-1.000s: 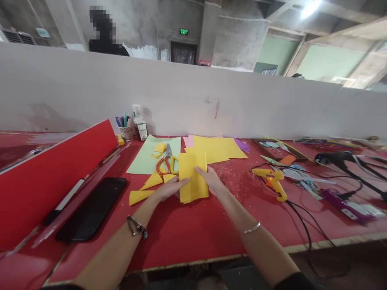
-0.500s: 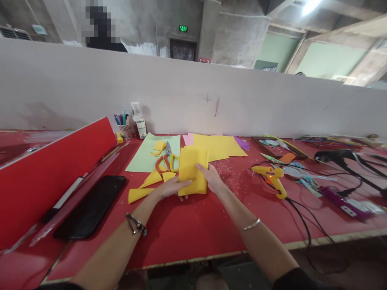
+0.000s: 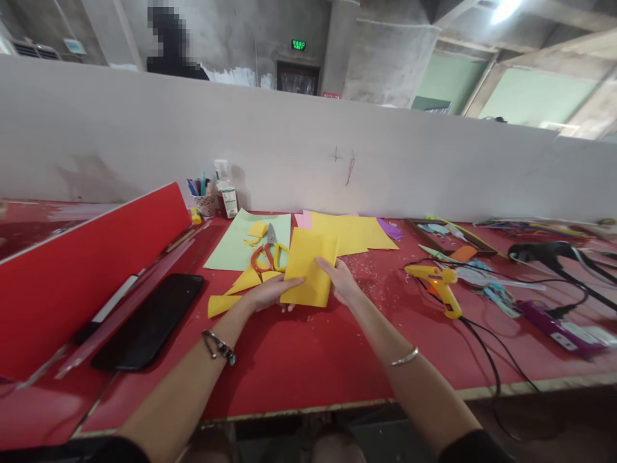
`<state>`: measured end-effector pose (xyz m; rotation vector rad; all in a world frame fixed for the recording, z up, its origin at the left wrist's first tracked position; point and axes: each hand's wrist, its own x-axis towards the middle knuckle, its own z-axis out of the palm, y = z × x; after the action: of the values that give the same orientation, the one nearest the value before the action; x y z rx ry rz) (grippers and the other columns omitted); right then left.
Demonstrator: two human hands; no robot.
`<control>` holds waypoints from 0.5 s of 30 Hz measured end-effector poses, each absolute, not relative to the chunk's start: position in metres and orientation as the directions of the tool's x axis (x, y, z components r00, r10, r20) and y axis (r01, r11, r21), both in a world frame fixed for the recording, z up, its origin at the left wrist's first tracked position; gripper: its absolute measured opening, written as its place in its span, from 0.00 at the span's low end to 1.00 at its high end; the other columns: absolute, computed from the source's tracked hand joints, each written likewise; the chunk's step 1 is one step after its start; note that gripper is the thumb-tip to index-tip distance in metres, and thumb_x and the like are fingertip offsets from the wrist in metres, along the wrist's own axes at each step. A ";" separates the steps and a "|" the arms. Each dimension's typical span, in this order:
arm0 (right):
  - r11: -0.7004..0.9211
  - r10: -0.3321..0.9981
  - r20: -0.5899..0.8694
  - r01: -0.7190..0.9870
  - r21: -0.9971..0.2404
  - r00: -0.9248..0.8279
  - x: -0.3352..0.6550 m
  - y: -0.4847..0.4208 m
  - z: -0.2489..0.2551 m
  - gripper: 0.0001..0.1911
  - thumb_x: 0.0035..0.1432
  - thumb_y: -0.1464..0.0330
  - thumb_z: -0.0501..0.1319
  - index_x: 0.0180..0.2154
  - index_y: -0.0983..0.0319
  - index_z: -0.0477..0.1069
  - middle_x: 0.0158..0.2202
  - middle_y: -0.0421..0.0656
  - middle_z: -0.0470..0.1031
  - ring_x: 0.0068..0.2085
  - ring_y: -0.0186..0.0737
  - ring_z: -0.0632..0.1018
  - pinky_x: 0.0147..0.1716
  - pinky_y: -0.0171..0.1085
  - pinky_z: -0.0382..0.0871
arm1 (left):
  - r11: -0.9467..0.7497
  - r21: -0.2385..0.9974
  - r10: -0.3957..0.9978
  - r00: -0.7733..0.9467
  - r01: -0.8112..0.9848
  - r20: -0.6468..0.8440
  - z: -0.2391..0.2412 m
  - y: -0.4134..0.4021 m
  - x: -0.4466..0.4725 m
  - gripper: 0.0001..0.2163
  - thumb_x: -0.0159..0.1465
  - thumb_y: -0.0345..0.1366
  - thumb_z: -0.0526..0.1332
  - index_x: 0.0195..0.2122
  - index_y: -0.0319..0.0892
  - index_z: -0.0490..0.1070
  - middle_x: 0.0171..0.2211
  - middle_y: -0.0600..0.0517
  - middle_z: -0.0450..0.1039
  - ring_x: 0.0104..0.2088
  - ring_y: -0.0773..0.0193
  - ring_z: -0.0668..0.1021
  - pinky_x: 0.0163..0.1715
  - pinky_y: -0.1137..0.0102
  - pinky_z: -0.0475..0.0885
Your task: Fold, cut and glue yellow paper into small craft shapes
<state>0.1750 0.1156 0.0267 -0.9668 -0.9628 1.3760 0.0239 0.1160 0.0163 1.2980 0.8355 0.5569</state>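
Observation:
A folded sheet of yellow paper [image 3: 308, 273] is held up between both hands above the red table. My left hand [image 3: 272, 291] grips its lower left edge, thumb on the front and fingers partly hidden behind. On the right edge, my right hand [image 3: 341, 281] is closed with its thumb pressed on the paper's face; its other fingers go behind. Just beyond my left hand lie scissors [image 3: 270, 247] with red and yellow handles, among yellow paper scraps [image 3: 245, 280]. A rolled yellow piece [image 3: 222, 304] rests beside my left wrist.
A light green sheet [image 3: 226, 247] and yellow sheets [image 3: 349, 233] lie toward the grey partition [image 3: 289, 141]. On the right are a yellow glue gun [image 3: 436, 286] with a cable and a purple power strip [image 3: 554, 328]. A black phone [image 3: 149, 321] and a red board [image 3: 96, 276] stand left.
The folded yellow paper has tilted slightly, its top leaning to the right, while both hands keep hold of it. The whole view has shifted a little.

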 end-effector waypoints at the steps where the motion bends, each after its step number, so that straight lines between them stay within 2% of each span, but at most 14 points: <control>1: -0.017 1.000 -0.012 -0.329 -0.944 -0.019 0.175 0.116 0.027 0.17 0.31 0.62 0.67 0.28 0.63 0.69 0.30 0.44 0.77 0.35 0.43 0.76 0.37 0.40 0.69 | 0.197 0.975 0.781 0.584 0.105 -0.221 0.016 0.116 0.024 0.13 0.51 0.45 0.58 0.23 0.38 0.64 0.11 0.58 0.64 0.11 0.74 0.65 0.10 0.78 0.57; 5: -0.001 1.000 0.008 -0.327 -0.945 -0.026 0.175 0.116 0.026 0.18 0.30 0.63 0.67 0.28 0.63 0.70 0.29 0.43 0.77 0.34 0.42 0.76 0.37 0.40 0.69 | 0.163 0.975 0.804 0.552 0.153 -0.221 0.018 0.113 0.025 0.13 0.51 0.44 0.58 0.22 0.38 0.64 0.10 0.58 0.63 0.11 0.74 0.65 0.11 0.78 0.57; 10: 0.003 1.000 0.009 -0.296 -0.955 -0.018 0.176 0.117 0.025 0.17 0.32 0.63 0.66 0.28 0.63 0.69 0.30 0.43 0.76 0.35 0.42 0.76 0.38 0.40 0.69 | 0.162 0.974 0.768 0.599 0.160 -0.227 0.022 0.110 0.025 0.16 0.49 0.49 0.58 0.22 0.38 0.63 0.10 0.55 0.65 0.12 0.70 0.68 0.15 0.73 0.62; 15: 0.012 1.000 0.015 -0.277 -0.961 -0.006 0.177 0.118 0.024 0.19 0.30 0.62 0.67 0.28 0.63 0.70 0.30 0.43 0.77 0.36 0.43 0.76 0.38 0.40 0.69 | 0.128 0.974 0.771 0.599 0.188 -0.216 0.024 0.110 0.025 0.17 0.48 0.50 0.58 0.20 0.38 0.62 0.09 0.55 0.64 0.11 0.70 0.66 0.16 0.73 0.61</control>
<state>0.1769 0.1181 0.0242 -0.9865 -1.0116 1.3249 0.0249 0.1096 0.0240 1.4126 0.8798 0.5160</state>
